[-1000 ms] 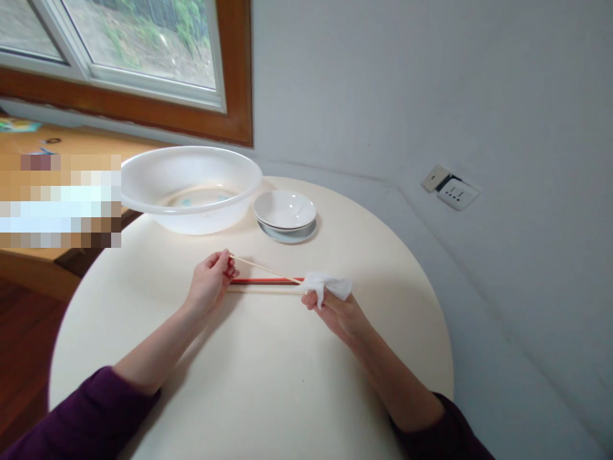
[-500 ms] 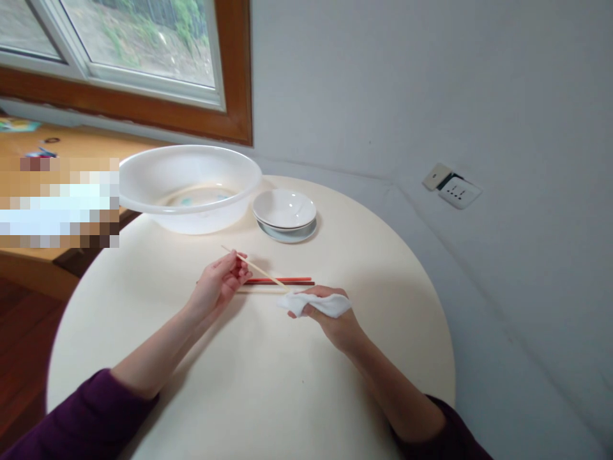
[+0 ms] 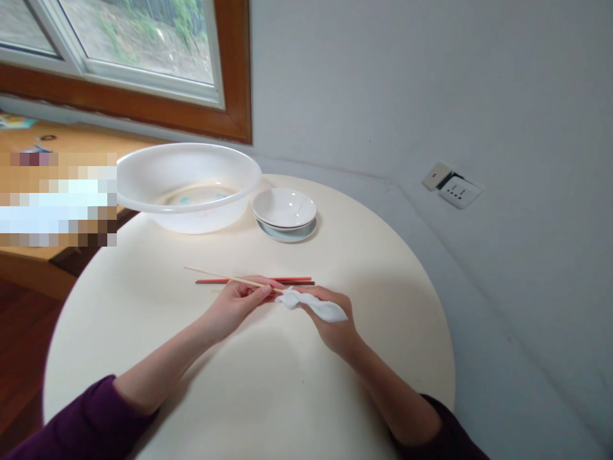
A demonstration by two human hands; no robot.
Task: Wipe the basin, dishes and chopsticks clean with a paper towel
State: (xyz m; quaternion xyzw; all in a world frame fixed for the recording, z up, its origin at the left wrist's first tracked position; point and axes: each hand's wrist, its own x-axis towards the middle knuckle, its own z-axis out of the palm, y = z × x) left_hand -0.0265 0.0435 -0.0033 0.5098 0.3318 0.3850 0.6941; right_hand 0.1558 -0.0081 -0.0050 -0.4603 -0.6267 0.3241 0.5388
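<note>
A pale wooden chopstick [image 3: 205, 273] slants above the table, pinched near its right end by my left hand [image 3: 235, 305]. Its right tip runs into a folded white cloth [image 3: 318, 308]. My right hand [image 3: 341, 331] is closed around that cloth, so the tip inside is hidden. Just behind my hands lie a red chopstick [image 3: 299, 278] and a dark brown chopstick [image 3: 205, 282] side by side. Part of another pale chopstick [image 3: 217, 291] shows on the table beside my left hand, which covers most of it.
The round cream table [image 3: 239, 396] carries a large translucent basin [image 3: 191, 222] at the back left. Right of it, a white bowl [image 3: 285, 206] sits stacked above a bluish plate [image 3: 292, 236]. A wooden desk [image 3: 105, 135] stands at the left, and a wall with sockets [image 3: 460, 191] rises on the right.
My left hand has come down and right, closer to the cloth. The held chopstick now slopes less and sticks out further left. My right hand stays almost in place.
</note>
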